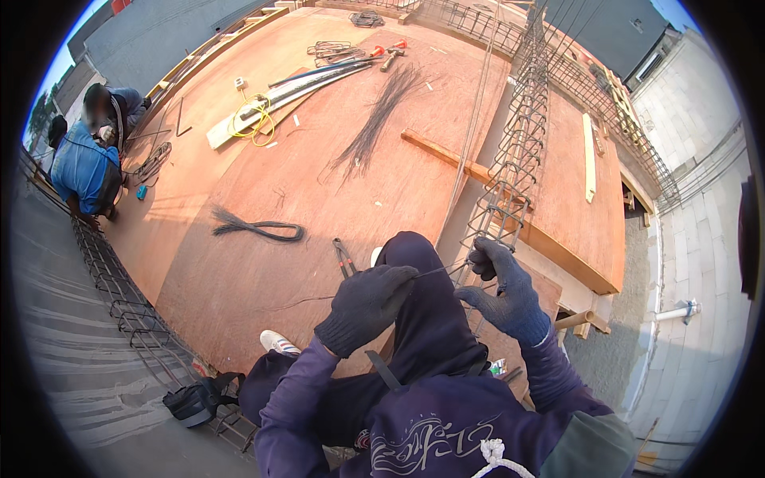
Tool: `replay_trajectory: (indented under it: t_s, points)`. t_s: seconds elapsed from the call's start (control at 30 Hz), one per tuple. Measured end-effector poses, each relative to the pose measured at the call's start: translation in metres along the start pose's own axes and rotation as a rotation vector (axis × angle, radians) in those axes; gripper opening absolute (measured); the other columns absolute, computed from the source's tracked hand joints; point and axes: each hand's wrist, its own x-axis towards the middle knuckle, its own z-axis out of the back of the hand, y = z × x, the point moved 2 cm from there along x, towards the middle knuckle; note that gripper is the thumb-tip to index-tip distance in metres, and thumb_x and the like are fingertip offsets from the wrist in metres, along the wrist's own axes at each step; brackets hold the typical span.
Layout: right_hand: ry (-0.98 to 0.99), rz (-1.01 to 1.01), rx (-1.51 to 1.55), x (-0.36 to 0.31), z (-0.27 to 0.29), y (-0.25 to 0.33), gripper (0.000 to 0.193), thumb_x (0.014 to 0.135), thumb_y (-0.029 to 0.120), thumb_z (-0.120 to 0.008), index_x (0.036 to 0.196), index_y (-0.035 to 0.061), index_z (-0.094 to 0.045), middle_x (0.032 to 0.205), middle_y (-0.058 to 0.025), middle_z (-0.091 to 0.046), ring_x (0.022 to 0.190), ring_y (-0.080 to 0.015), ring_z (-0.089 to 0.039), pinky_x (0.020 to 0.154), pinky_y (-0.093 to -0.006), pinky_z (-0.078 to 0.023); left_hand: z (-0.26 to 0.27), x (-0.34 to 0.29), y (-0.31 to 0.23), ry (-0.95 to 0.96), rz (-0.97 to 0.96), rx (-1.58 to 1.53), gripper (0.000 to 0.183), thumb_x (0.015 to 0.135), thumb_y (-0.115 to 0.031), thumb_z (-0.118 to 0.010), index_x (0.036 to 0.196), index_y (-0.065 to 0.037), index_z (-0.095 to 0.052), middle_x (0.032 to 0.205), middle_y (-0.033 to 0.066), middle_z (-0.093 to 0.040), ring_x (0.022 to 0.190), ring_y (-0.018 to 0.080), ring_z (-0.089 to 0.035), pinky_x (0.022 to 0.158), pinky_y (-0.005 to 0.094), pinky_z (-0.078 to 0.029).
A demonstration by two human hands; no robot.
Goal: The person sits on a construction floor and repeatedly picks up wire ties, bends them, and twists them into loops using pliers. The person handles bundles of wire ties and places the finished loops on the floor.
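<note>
1. One thin wire (435,272) reaches toward the rebar cage (519,143)
2. Left hand (365,309) is clamped on that wire
3. Right hand (508,295) is by the cage; from here I can't tell its grip

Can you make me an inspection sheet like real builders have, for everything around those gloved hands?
Surface: reddish-brown wooden deck with visible panel seams.
Work things: thin wire reaching toward a long metal bar cage.
Clutter: looped wire bundle, loose wire bundle, pincers and hammer lying on the deck.
Hands: gloved left hand pinches the thin wire; gloved right hand is at the cage, thumb spread, its grip unclear.
Cables: yellow cord in loose loops over pale boards.
Surroundings: two people, one in blue, at far left; grey block wall at right.
</note>
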Motion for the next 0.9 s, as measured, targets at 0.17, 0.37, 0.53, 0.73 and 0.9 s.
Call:
replay_trajectory:
  t_s: [0.17, 0.37, 0.53, 0.73, 0.9]
  points:
    - [0.065, 0.028, 0.044, -0.005, -0.010, 0.007, 0.097, 0.084, 0.030, -0.094, 0.158, -0.0015, -0.040, 0.128, -0.0155, -0.067, 0.111, -0.0211, -0.068, 0.098, -0.0357, -0.055, 0.004, 0.001, -0.007, 0.019, -0.018, -0.063, 0.026, 0.099, -0.016, -0.067, 0.124, -0.010, -0.072, 0.104, 0.0117, -0.075, 0.094, 0.0317, -0.073, 0.081, 0.0444, -0.056]
    - [0.121, 0.026, 0.011, -0.007, -0.022, 0.021, 0.092, 0.086, 0.027, -0.091, 0.157, -0.0022, -0.040, 0.129, -0.0175, -0.067, 0.115, -0.0254, -0.069, 0.101, -0.0381, -0.055, 0.003, 0.000, -0.016, 0.021, -0.069, -0.074, 0.030, 0.096, -0.015, -0.070, 0.126, -0.011, -0.072, 0.111, 0.0119, -0.076, 0.099, 0.0326, -0.073, 0.085, 0.0429, -0.057]
    - [0.144, 0.037, 0.044, -0.013, -0.032, 0.028, 0.084, 0.089, 0.028, -0.087, 0.157, 0.0039, -0.042, 0.131, -0.0196, -0.067, 0.116, -0.0320, -0.071, 0.097, -0.0384, -0.058, 0.000, 0.000, -0.021, 0.048, -0.063, -0.094, 0.033, 0.095, -0.016, -0.072, 0.127, -0.011, -0.071, 0.116, 0.0130, -0.076, 0.101, 0.0339, -0.073, 0.087, 0.0429, -0.057]
    - [0.087, 0.066, 0.109, -0.012, -0.029, 0.032, 0.081, 0.089, 0.022, -0.087, 0.154, 0.0011, -0.043, 0.129, -0.0189, -0.067, 0.116, -0.0293, -0.071, 0.096, -0.0383, -0.058, 0.000, -0.002, -0.018, -0.016, -0.097, -0.069, 0.032, 0.095, -0.020, -0.070, 0.125, -0.009, -0.071, 0.118, 0.0122, -0.076, 0.106, 0.0325, -0.073, 0.089, 0.0433, -0.059]
    - [-0.053, 0.115, 0.115, -0.019, -0.028, 0.023, 0.073, 0.090, 0.018, -0.086, 0.148, 0.0001, -0.047, 0.125, -0.0169, -0.067, 0.108, -0.0238, -0.071, 0.092, -0.0366, -0.058, 0.007, 0.001, -0.021, -0.010, -0.056, -0.166, 0.029, 0.096, -0.013, -0.070, 0.123, -0.006, -0.072, 0.116, 0.0144, -0.076, 0.102, 0.0342, -0.074, 0.088, 0.0435, -0.057]
